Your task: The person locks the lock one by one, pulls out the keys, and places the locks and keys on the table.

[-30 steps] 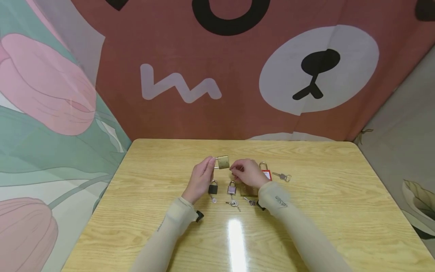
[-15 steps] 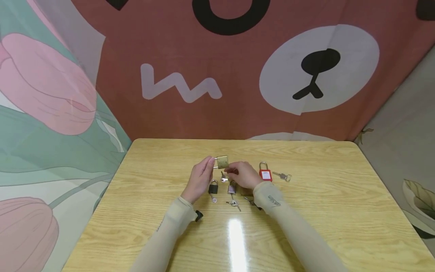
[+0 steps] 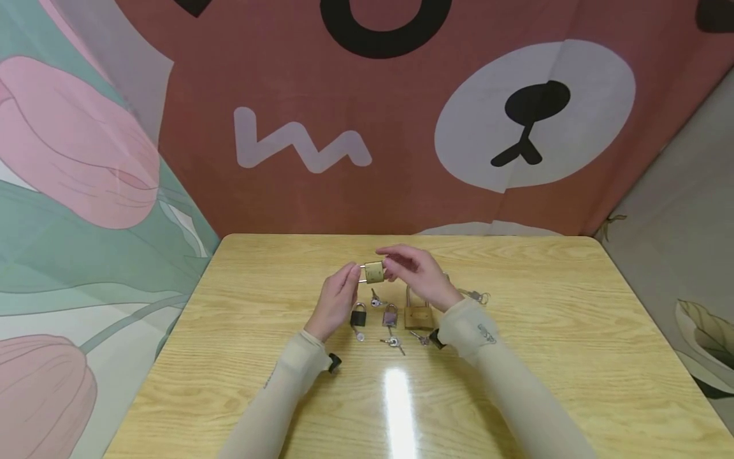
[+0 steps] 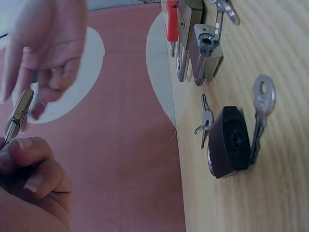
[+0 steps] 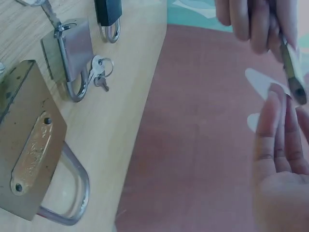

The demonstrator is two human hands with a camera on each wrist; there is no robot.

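My left hand point(image 3: 334, 305) holds a small brass padlock point(image 3: 374, 272) by its shackle above the table, its body pointing right. In the right wrist view, the dark keyhole in the padlock's point(image 5: 292, 72) end shows no key. My right hand point(image 3: 423, 278) is at the free end of the body, fingers extended and gripping nothing; whether they touch it I cannot tell. On the table below lie two small keys on a ring point(image 3: 376, 299). Nearer me are a black padlock point(image 3: 358, 317), a purplish padlock point(image 3: 390, 317) and a large brass padlock point(image 3: 418, 317).
Keys lie in front of the black padlock point(image 4: 229, 142), the purplish one and the large brass one. A red padlock point(image 4: 172, 21) stands beyond, mostly behind my right hand in the head view. A key with a ring point(image 3: 477, 296) lies right on the wooden table point(image 3: 545, 319).
My right hand first pinched near the padlock's end, then moved closer, and now its fingers are spread out. Ringed keys have appeared on the table below. My left hand has barely moved.
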